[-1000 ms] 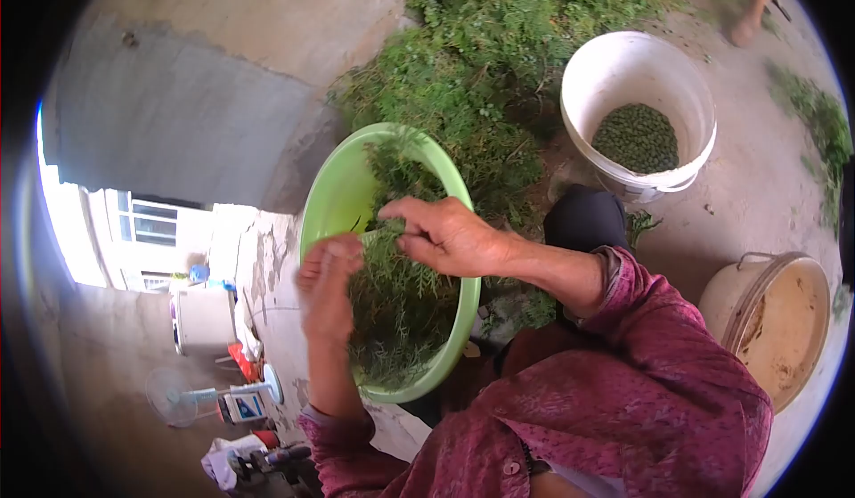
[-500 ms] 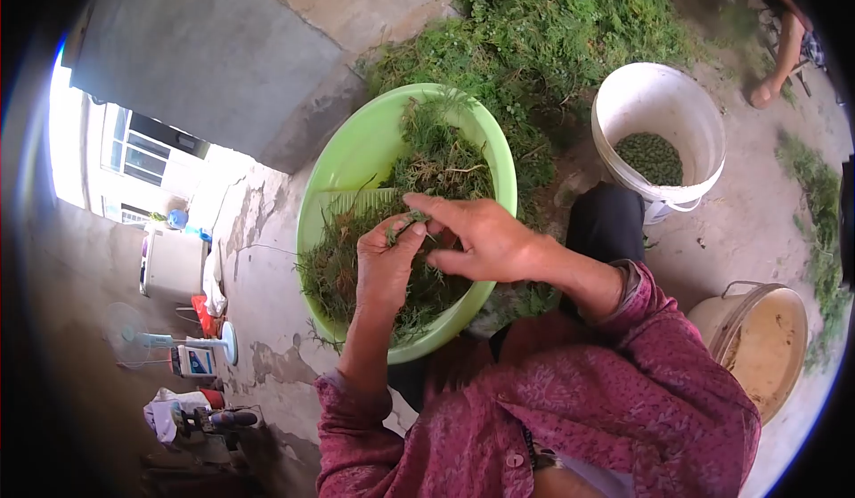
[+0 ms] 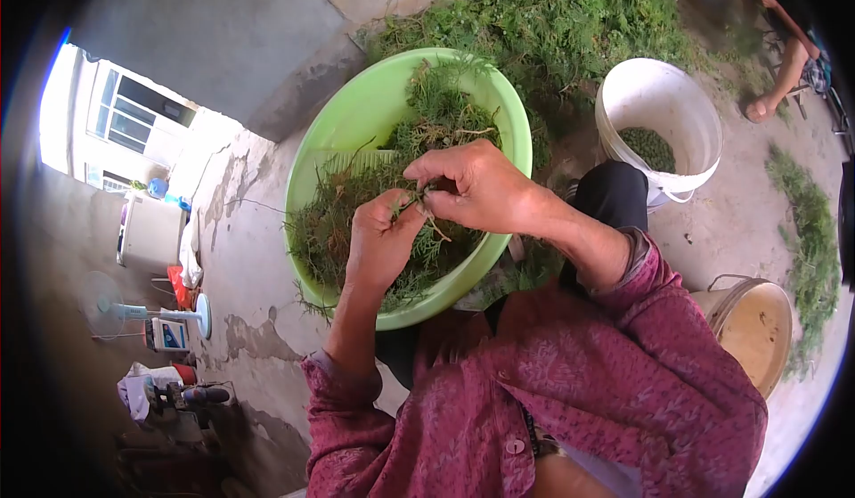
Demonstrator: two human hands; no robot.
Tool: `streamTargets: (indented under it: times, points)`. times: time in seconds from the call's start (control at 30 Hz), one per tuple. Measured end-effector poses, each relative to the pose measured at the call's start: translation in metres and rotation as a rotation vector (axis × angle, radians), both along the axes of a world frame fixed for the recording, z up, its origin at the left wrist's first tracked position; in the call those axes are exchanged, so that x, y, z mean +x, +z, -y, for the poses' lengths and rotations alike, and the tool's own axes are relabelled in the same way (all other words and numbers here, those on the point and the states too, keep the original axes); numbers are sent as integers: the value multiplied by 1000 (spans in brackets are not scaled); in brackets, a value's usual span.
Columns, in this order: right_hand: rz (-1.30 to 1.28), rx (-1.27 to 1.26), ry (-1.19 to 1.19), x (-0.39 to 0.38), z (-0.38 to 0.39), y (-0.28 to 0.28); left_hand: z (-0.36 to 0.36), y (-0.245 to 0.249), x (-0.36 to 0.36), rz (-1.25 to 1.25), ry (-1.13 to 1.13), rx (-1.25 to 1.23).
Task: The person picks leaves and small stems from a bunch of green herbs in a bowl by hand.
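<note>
Over a large green basin (image 3: 322,146), my left hand (image 3: 378,240) is closed, pinching a small green sprig (image 3: 417,200) between thumb and fingers. My right hand (image 3: 476,186) meets it from the right, its thumb and fingertips closed on the same sprig. Thin stems hang just below the fingertips. Leafy green and brownish cuttings (image 3: 343,213) fill much of the basin beneath both hands.
A white bucket (image 3: 659,97) holding small green pieces stands at the right, near a big heap of green branches (image 3: 570,26). A second, beige bucket (image 3: 757,329) is lower right. Another person's bare leg (image 3: 788,75) shows top right. A fan (image 3: 151,313) stands left.
My right hand has closed its fingers onto the sprig at my left fingertips; before, its fingers were spread. The view has shifted slightly.
</note>
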State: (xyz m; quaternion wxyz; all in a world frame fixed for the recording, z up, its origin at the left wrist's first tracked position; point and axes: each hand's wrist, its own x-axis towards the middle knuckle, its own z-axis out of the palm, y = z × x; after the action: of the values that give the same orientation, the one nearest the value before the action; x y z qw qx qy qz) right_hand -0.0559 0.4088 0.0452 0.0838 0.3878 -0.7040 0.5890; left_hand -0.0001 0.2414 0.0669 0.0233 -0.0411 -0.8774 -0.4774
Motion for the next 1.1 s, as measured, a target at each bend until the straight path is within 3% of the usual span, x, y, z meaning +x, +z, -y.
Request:
streamTargets:
  times: [0.1, 0.17, 0.2, 0.27, 0.3, 0.37, 0.43, 0.5, 0.57, 0.63, 0.83, 0.93, 1.1]
  points:
    - [23, 4, 18, 0, 4, -1, 5, 2, 4, 3, -46, -48]
    - [348, -181, 245, -5, 11, -12, 8, 2, 6, 79, -95, 133]
    - [349, -178, 247, -8, 10, -11, 10, 5, 9, 79, -92, 136]
    - [841, -343, 513, -16, 2, -10, 15, 11, 16, 123, -208, 354]
    - [842, -341, 517, -15, 1, -10, 15, 12, 17, 123, -203, 355]
    - [1101, -500, 622, -13, -2, -6, 16, 12, 19, 85, -192, 895]
    - [1150, -506, 645, -9, 2, -6, 27, 6, 9, 96, -144, 932]
    - [1030, -312, 568, -1, 6, -8, 32, -1, 2, 144, 79, 1244]
    - [844, -169, 473, 7, 16, -18, 27, -6, 0, 138, 119, 1250]
    - [848, -134, 444, 13, 22, -23, 23, -12, 0, 72, 240, 1156]
    - [828, -290, 363, 16, 22, -19, 2, -15, 6, -165, 228, 918]
    - [861, -361, 347, 17, 23, -17, 2, -23, 6, -181, 227, 803]
    - [780, -266, 385, 16, 22, -20, 4, -22, 10, -42, 153, 837]
